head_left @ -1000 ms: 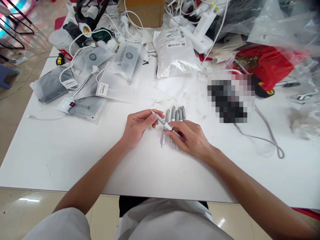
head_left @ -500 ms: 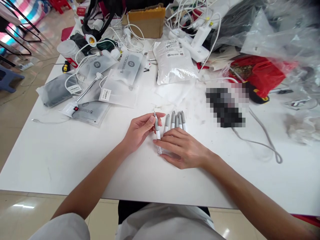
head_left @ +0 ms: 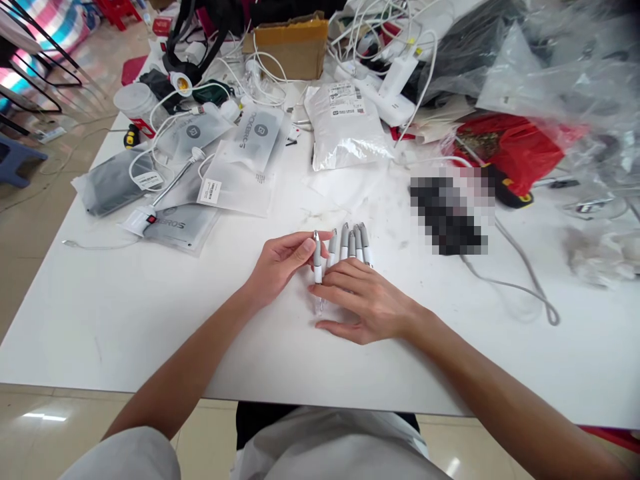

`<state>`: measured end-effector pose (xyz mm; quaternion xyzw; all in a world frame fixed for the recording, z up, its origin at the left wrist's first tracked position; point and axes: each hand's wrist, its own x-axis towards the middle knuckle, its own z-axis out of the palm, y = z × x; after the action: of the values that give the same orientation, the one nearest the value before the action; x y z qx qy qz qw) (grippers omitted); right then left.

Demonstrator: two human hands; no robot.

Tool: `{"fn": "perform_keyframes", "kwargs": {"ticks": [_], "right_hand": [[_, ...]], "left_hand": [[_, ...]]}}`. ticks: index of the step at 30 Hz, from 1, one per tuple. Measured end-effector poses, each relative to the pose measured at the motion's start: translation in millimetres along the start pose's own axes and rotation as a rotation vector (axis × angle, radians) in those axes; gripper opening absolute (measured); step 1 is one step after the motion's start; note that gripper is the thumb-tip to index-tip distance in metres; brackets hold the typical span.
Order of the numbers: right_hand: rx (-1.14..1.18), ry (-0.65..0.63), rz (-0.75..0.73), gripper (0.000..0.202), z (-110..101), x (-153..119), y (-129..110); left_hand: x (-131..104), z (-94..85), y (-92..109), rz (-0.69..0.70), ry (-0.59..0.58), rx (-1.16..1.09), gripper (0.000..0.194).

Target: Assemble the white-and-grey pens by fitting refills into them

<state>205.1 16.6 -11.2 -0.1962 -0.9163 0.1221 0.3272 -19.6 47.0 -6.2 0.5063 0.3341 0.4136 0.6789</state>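
Between the thumb and fingers of my left hand (head_left: 280,267) is a pen (head_left: 317,257) with a grey grip, white barrel and clear lower end. It stands nearly upright in the view, its metal tip pointing away from me. My right hand (head_left: 365,300) is just right of it, palm down, thumb and fingers apart. Its fingertips are at the pen's lower part; whether they touch it I cannot tell. Several similar pens (head_left: 356,240) lie side by side beyond the right hand, which hides their lower ends.
On the white table (head_left: 260,360), frosted plastic pouches (head_left: 240,180) and a lamp socket with a metal stem (head_left: 173,183) lie left. A white package (head_left: 347,127), cardboard box (head_left: 290,50) and tangled cables stand behind. Right are a blurred dark object (head_left: 447,213) and clear plastic bags (head_left: 545,73).
The pen in my left hand has turned slightly and shifted a little to the right. My right thumb has moved away from the fingers and the pen's lower end.
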Motion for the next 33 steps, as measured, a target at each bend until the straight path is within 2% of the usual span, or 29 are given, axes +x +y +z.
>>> {"fn": "perform_keyframes", "kwargs": {"ticks": [2, 5, 8, 10, 13, 19, 23, 29, 33], "right_hand": [[0.007, 0.065, 0.032, 0.035, -1.8, 0.1, 0.8], [-0.038, 0.239, 0.135, 0.013, -6.8, -0.5, 7.0], [-0.102, 0.349, 0.269, 0.009, -14.8, -3.3, 17.2], [-0.163, 0.353, 0.337, 0.016, -21.7, -6.9, 24.5], [-0.235, 0.286, 0.394, 0.031, -33.2, -14.7, 33.9], [-0.251, 0.085, 0.43, 0.016, -47.1, -28.6, 46.0], [-0.231, -0.046, 0.446, 0.019, -45.2, -32.3, 50.1], [-0.228, -0.09, 0.458, 0.028, -41.4, -32.7, 50.1], [-0.248, -0.069, 0.428, 0.029, -39.7, -32.2, 49.2]], "left_hand": [[-1.1, 2.0, -2.0, 0.065, 0.03, 0.141, 0.034], [-2.5, 5.7, -9.0, 0.259, 0.071, 0.469, 0.029], [-3.1, 7.9, -18.6, 0.426, 0.024, 0.782, 0.03], [-3.3, 7.9, -23.8, 0.462, -0.022, 0.958, 0.037], [-3.5, 7.2, -26.9, 0.461, -0.068, 1.133, 0.038], [-3.7, 7.0, -22.2, 0.43, -0.018, 1.184, 0.025], [-2.7, 6.6, -21.2, 0.413, 0.036, 1.221, 0.025], [-3.3, 7.0, -22.8, 0.39, 0.154, 1.192, 0.003], [-5.1, 10.6, -16.9, 0.28, 0.225, 1.013, 0.017]]}}
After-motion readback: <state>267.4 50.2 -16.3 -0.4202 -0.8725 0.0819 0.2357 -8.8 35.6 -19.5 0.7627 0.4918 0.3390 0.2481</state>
